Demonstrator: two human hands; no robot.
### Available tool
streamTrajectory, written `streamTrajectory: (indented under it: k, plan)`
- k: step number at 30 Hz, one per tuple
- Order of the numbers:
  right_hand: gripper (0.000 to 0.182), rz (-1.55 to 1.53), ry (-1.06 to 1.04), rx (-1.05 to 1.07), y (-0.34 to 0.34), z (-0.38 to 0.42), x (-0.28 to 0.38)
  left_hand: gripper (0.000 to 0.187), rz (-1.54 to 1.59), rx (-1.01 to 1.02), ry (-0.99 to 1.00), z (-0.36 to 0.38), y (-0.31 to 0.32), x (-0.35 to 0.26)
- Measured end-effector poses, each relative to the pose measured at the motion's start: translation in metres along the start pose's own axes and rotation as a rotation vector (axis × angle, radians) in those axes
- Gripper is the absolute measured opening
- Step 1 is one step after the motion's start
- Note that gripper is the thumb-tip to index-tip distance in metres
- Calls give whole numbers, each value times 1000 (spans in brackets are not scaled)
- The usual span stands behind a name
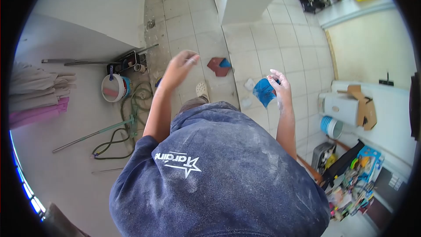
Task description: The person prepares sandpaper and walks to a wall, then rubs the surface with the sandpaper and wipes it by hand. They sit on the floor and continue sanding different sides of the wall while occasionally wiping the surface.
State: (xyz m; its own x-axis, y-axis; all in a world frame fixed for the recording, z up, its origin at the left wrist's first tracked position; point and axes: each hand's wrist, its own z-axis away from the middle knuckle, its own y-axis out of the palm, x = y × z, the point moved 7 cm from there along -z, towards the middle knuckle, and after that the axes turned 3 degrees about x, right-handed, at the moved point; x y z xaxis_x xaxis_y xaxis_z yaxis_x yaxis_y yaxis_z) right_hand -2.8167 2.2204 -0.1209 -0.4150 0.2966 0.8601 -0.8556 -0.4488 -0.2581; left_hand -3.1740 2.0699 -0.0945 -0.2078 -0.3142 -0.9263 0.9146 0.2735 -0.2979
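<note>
Smeared by motion, my left hand (186,60) is raised on the left with its fingers partly bent. Nothing can be made out in it. To the right, my right hand (283,85) is dusted white, its fingers loosely curved and apart. A blue sheet (264,93) shows beside and partly behind it, apparently on the floor; contact is unclear. Between my hands, a reddish-brown piece (218,66) with a blue part lies on the tiles, nearer my left hand. Small whitish pieces (249,84) lie left of the blue sheet.
At left are a white bucket (112,88), a green hose (115,142) and a long-handled tool (94,135). A wall end (245,0) juts in at the top. Boxes (346,107), a blue-and-white bucket (332,127) and piled items (353,186) stand at right.
</note>
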Motion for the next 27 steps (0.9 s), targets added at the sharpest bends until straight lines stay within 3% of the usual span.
streamTrajectory:
  k: [3, 5, 7, 8, 9, 10, 11, 12, 14, 15, 17, 19, 20, 24, 27]
  plan:
    - [35, -159, -86, 98, 64, -12, 61, 43, 43, 198, 90, -6, 9, -33]
    - [31, -196, -112, 165, 113, -16, 88, 49, 75, 335, 56, -11, 27, -25]
    - [29, -226, -100, 270, 156, -18, 107, 46, 201, 473, 92, -11, 40, -42]
    - [34, -304, -145, 281, 176, -23, 112, 45, 183, 440, 84, -15, 32, -47]
    - [39, -175, -281, 190, 184, -24, 127, 45, 163, 409, 80, -21, 22, -53]
    - [42, 232, -619, -107, 183, -13, 160, 42, 75, 370, 83, -32, 14, -44]
    - [41, 317, -847, -252, 187, 5, 194, 40, 99, 301, 176, -48, 10, -26]
    - [40, 337, -967, -230, 193, 7, 207, 39, 131, 252, 138, -57, -4, -26]
    - [46, 423, -1127, 74, 219, -3, 231, 39, 176, 188, 73, -81, -27, -24]
    - [63, 461, -1071, 273, 234, -15, 237, 39, 187, 172, 43, -95, -37, -18]
    - [83, 533, -986, 359, 259, -40, 250, 39, 331, 153, -18, -124, -56, -19]
    - [93, 571, -940, 345, 273, -78, 253, 38, 604, 145, -74, -154, -76, -29]
    - [98, 589, -918, 342, 281, -101, 255, 39, 586, 166, -59, -171, -86, -33]
    - [80, 491, -1023, 308, 300, -199, 295, 44, 514, 219, 92, -247, -128, -68]
    - [71, 397, -1081, 251, 291, -272, 347, 46, 525, 249, 87, -318, -152, -99]
